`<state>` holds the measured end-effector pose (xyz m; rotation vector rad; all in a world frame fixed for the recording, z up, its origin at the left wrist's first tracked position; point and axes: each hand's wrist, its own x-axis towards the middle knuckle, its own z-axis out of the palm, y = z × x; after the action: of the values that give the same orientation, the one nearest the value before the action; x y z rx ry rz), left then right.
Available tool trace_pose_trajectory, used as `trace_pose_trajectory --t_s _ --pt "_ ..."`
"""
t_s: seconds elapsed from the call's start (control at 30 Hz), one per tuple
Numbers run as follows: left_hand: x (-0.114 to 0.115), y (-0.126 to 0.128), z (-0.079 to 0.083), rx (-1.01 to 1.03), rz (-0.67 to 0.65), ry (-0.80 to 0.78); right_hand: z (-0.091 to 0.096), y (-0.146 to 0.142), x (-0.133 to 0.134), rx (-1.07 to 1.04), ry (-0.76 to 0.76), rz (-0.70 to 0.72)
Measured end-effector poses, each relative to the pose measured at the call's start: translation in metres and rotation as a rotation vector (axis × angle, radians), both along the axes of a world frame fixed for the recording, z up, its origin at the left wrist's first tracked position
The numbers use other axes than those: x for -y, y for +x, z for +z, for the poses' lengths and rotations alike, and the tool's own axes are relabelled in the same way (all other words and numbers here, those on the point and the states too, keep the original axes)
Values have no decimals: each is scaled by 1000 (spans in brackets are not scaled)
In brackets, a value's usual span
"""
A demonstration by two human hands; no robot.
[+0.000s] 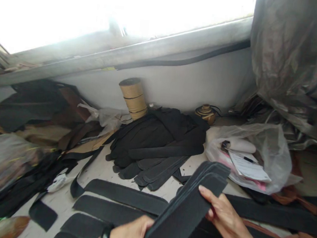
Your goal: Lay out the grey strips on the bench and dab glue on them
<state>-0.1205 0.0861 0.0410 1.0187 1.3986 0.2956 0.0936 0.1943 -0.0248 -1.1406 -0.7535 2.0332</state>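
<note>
A stack of black strips (192,207) with rounded ends is held up in front of me, tilted away to the right. My left hand (134,233), with a black band on its wrist, grips the stack's near end. Closed on the far part is my right hand (222,211), its thumb lying across the top strip. Below and to the left, several more black strips (124,195) lie side by side on the pale table. Beyond them rises a large heap of similar black pieces (157,137).
A tan roll (134,98) stands against the wall behind the heap, with a small tape roll (206,113) farther right. A clear plastic bag (277,155) holds papers and a pen at right. Bagged brown pieces (6,172) lie left. A grey plastic sheet (294,57) hangs at upper right.
</note>
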Motion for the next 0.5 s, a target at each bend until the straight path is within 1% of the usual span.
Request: trace_pose_trajectory --t_s 0.07,0.13,0.2,0.23,0.3,0.37,0.43,0.5 --pt "-30 -25 7 -35 -45 24 0 -8 -36 18 39 -48" --pt "-65 -52 10 -152 -56 136 -1 -19 -74 41 79 -64" --pt "-98 -74 8 -314 -54 254 -6 -33 -111 78 101 -62" --pt "-113 -81 3 -409 -48 319 -10 -39 -127 101 105 -60" --pt "-136 -86 -14 -618 -21 469 -20 -50 -154 145 108 -54" --pt "-148 -80 -38 -787 -47 598 -33 -55 -171 180 117 -30" --pt "-150 -66 -64 -875 -150 676 -44 -55 -180 214 141 9" --pt "-149 -54 -87 -911 -265 718 -48 -50 -180 255 187 49"
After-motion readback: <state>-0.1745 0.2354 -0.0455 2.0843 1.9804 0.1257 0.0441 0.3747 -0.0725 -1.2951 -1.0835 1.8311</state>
